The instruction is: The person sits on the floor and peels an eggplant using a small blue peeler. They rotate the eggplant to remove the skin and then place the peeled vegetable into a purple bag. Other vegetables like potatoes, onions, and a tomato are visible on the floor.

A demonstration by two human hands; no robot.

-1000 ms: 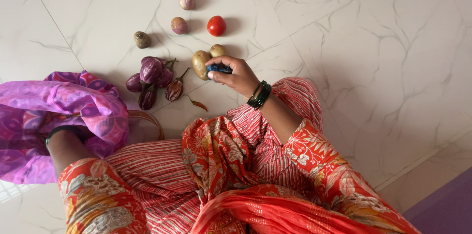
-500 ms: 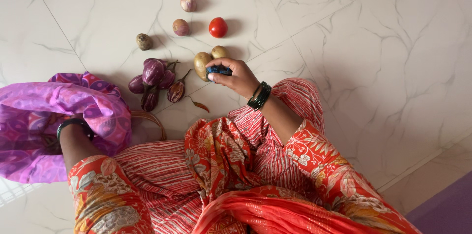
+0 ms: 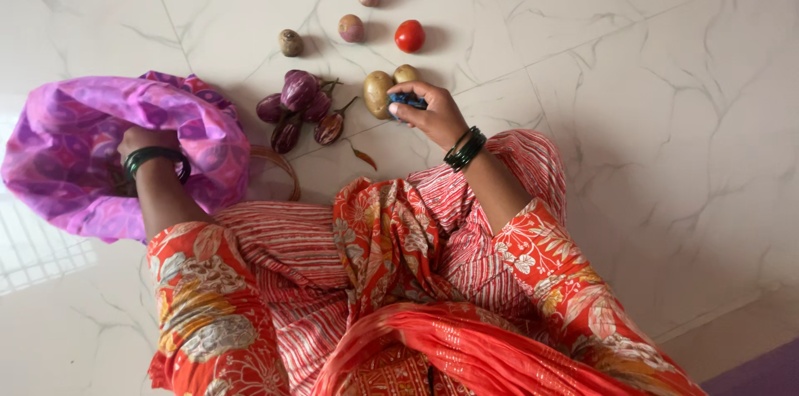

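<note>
On the left sits a big purple cloth bag (image 3: 91,138), soft and puffy, with round darker patterns on it and no label or sign that I can see. The person's left hand (image 3: 143,139) is pushed down into its mouth, so the fingers are hidden and I cannot tell if they are open or closed. A curved brown rim, maybe of a basket (image 3: 279,164), peeks out just beside the bag. Next come a bunch of small purple eggplants (image 3: 298,106) lying close together on the white marble floor (image 3: 632,113), with one thin red chili (image 3: 364,158) near them. Above them lie a small dark round vegetable (image 3: 290,43), two pinkish onions (image 3: 351,28) and a red tomato (image 3: 409,35), each a little apart. Two potatoes (image 3: 377,93) lie side by side, and the right hand (image 3: 434,114) is curled tight around a small blue thing (image 3: 406,100), right up against them (I cannot tell what it is). I think it is best to keep that grip snug and low by the floor, and to hold the bag's mouth wide with the other hand.
</note>
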